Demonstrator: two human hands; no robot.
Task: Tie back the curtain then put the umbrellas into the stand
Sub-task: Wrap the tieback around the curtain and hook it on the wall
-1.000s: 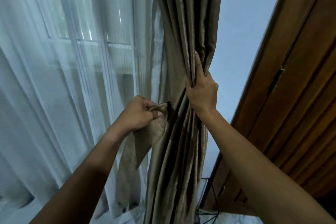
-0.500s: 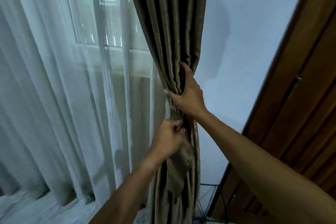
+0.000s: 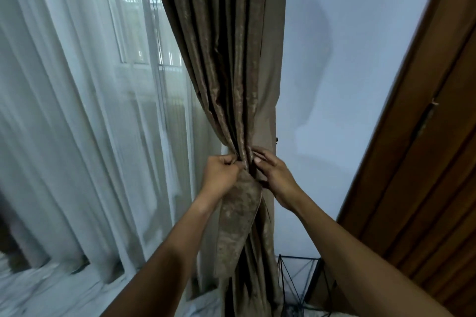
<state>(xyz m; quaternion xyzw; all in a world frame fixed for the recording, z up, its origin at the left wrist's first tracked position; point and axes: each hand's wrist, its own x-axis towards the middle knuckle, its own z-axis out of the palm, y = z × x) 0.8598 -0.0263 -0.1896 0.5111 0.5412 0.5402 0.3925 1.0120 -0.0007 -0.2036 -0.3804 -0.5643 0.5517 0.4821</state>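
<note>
A brown curtain [image 3: 226, 64] hangs gathered into a bundle in the middle of the view. My left hand [image 3: 222, 175] pinches the matching brown tieback band [image 3: 238, 216] against the left side of the bundle at its narrowest point; the band hangs down below my fist. My right hand [image 3: 274, 175] rests on the right side of the bundle at the same height, fingers curled onto the folds. A black wire umbrella stand [image 3: 298, 280] sits on the floor at the lower right, partly behind my right forearm. No umbrellas are in view.
White sheer curtains [image 3: 77, 123] cover the window on the left. A pale wall [image 3: 347, 72] lies behind the curtain, with a small hook [image 3: 277, 139] on it. A wooden door [image 3: 425, 162] fills the right side.
My left hand has risen with the tieback to meet the right hand at the gathered waist. My right hand has slid down the bundle. The view has tilted down, showing the stand.
</note>
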